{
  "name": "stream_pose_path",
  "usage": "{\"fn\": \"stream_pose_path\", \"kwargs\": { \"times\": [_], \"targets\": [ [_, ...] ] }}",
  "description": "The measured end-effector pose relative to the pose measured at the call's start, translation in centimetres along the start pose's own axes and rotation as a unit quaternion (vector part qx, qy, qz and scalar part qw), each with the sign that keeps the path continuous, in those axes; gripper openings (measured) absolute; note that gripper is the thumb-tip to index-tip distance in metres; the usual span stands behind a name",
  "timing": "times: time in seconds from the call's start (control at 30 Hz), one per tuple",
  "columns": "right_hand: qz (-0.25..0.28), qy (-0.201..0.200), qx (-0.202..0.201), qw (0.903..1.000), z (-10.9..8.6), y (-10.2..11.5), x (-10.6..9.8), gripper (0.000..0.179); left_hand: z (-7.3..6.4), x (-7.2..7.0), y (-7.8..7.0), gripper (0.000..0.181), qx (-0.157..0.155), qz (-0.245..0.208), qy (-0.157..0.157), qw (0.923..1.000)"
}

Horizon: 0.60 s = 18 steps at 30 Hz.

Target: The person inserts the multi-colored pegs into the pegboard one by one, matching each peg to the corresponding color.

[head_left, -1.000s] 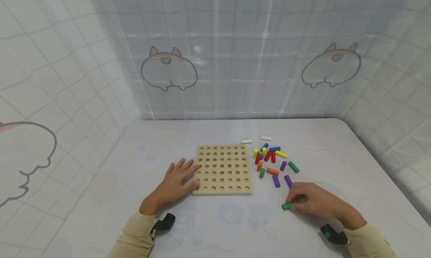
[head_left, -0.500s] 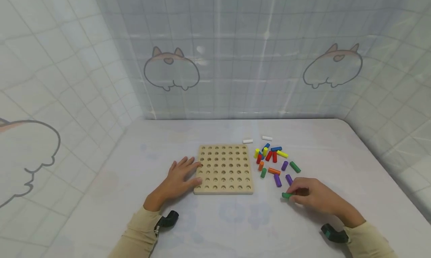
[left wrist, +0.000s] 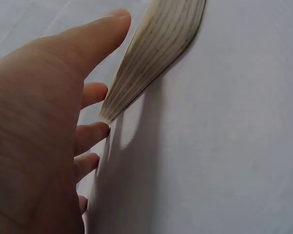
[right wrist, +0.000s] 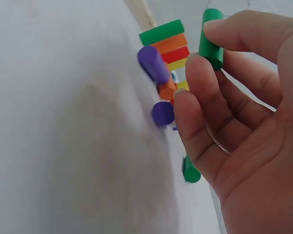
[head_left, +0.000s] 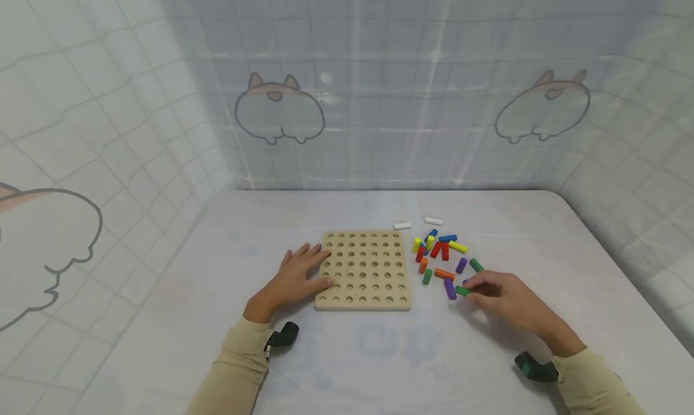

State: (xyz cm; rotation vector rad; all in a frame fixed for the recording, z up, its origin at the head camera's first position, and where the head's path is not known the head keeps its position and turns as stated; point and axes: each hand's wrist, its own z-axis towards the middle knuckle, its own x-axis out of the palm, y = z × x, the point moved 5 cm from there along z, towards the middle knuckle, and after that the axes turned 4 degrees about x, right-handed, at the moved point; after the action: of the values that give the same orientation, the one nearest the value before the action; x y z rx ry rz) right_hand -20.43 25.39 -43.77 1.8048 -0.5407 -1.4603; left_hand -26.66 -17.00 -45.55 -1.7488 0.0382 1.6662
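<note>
My right hand [head_left: 506, 300] pinches a short green peg [right wrist: 212, 41] between thumb and fingers, just above the table beside the loose pegs. Close by its fingertips lie a purple peg [head_left: 450, 289] and another green peg [head_left: 476, 264]. My left hand [head_left: 295, 276] rests with spread fingers at the left edge of a square wooden pegboard [head_left: 362, 309]. Its thumb and index finger overlap the board's left side in the head view. Rows of round holes cover the board, and no peg stands in them.
Right of the board lie several pegs: red [head_left: 445, 251], orange [head_left: 444, 274], yellow [head_left: 458, 247] and blue [head_left: 447, 238]. Two white pegs, one a white peg [head_left: 402, 226] near the board's far corner, lie farther back. A patterned curtain [head_left: 401, 102] stands behind the table.
My right hand has moved away from me toward the scattered pegs, carrying the green peg. My left hand stays at the board's left edge while the view shifts slightly.
</note>
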Motion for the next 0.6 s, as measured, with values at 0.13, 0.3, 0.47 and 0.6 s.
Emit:
{"fn": "stream_pose_path", "kwargs": {
  "times": [0.13,0.3,0.47,0.6],
  "targets": [
    [0.021,-0.025,-0.007,0.9994,0.5,0.5,-0.3,0.021,0.0,0.0,0.0,0.078,0.000,0.001,-0.001,1.0000],
    [0.036,-0.049,-0.035,0.9976,1.5,1.1,-0.6,0.025,0.0,0.2,0.2,0.078,0.002,-0.004,-0.007,1.0000],
    [0.053,-0.056,-0.051,0.9957,2.7,1.8,-0.8,0.033,0.0,0.1,0.3,0.081,-0.002,-0.017,-0.001,0.9999],
    [0.082,-0.048,-0.054,0.9940,3.7,2.0,-0.7,0.039,0.4,-0.2,0.4,0.084,-0.006,-0.032,0.008,0.9995]
  ]
}}
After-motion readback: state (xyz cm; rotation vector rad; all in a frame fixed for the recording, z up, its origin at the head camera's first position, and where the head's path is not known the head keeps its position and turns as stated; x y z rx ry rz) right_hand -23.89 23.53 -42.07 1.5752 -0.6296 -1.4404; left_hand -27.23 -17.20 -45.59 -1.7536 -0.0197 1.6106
